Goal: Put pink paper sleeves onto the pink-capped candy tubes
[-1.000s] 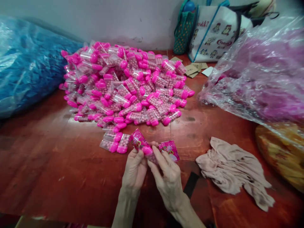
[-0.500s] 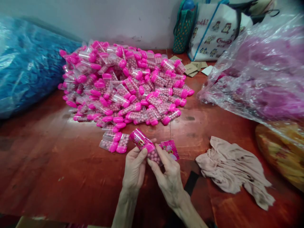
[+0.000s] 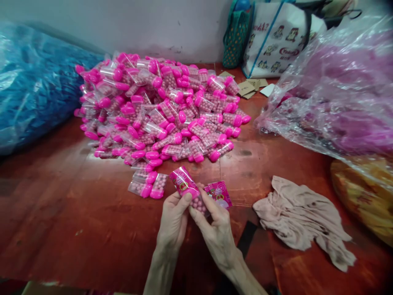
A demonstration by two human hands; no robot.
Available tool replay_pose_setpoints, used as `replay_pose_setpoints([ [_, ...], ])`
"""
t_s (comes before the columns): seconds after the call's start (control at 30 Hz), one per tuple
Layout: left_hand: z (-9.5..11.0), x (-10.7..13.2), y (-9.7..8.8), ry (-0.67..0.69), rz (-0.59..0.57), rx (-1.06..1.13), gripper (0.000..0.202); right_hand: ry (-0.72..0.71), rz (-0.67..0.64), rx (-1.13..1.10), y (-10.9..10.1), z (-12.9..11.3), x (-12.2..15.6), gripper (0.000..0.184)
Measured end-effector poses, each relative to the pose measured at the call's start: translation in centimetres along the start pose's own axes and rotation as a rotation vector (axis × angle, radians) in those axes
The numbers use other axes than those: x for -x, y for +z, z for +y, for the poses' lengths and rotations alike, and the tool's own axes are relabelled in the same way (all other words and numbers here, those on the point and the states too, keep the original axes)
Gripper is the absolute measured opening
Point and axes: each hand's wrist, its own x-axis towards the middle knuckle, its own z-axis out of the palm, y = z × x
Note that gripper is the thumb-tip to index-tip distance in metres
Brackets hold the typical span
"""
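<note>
My left hand (image 3: 174,217) pinches a printed pink sleeve (image 3: 183,179) between thumb and fingers. The sleeve sits at the pink-capped end of a small clear bottle of pink balls (image 3: 199,205), tilted up and to the left. How far the sleeve reaches over the cap is hard to make out. My right hand (image 3: 217,225) is closed on the bottle's clear body, thumb on the near side. Just beyond the right fingers, another printed pink sleeve (image 3: 220,193) lies flat on the table. A few similar capped bottles (image 3: 150,184) lie left of the hands.
Behind the hands rises a large heap of pink-capped bottles (image 3: 166,110). A blue-filled plastic bag (image 3: 39,86) stands left, and a clear bag of pink pieces (image 3: 337,94) right. Nearer are a crumpled beige cloth (image 3: 302,213) and cardboard pieces (image 3: 248,88). Tote bags (image 3: 273,45) stand against the wall.
The sleeve in my left hand has shifted slightly to the right and looks flatter. Both hands keep their hold, nearly in place.
</note>
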Motion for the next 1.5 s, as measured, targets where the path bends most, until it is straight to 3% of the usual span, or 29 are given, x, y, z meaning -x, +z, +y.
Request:
replay_pose_setpoints([
  [0.27, 0.0, 0.1, -0.4, 0.041, 0.031, 0.045, 0.020, -0.111, -0.019, 0.165, 0.6, 0.2, 0.5, 0.046],
  [0.53, -1.0, 0.0, 0.0, -0.029, -0.044, 0.049, 0.020, -0.019, -0.040, 0.060, -1.1, -0.4, -0.3, 0.040],
  [0.77, -0.6, -0.1, -0.5, -0.025, -0.017, 0.077, 0.016, -0.168, -0.044, 0.212, 0.0, 0.5, 0.4, 0.051],
  [0.93, -1.1, 0.5, 0.2, -0.085, -0.053, 0.075, 0.020, -0.169, -0.073, 0.174, 0.1, 0.6, 0.3, 0.056],
  [1.07, -0.9, 1.0, 0.9, -0.085, -0.058, 0.054, 0.020, -0.192, -0.010, 0.145, 0.1, 0.9, 0.3, 0.052],
  [1.33, -0.9, 0.9, 1.2, -0.037, 0.037, 0.075, 0.016, -0.052, -0.008, 0.045, 0.5, 0.8, 0.4, 0.042],
  [1.5, -0.3, 0.5, 0.8, 0.036, 0.047, 0.040, 0.019, 0.181, -0.037, -0.140, 0.6, 0.0, 0.0, 0.030],
])
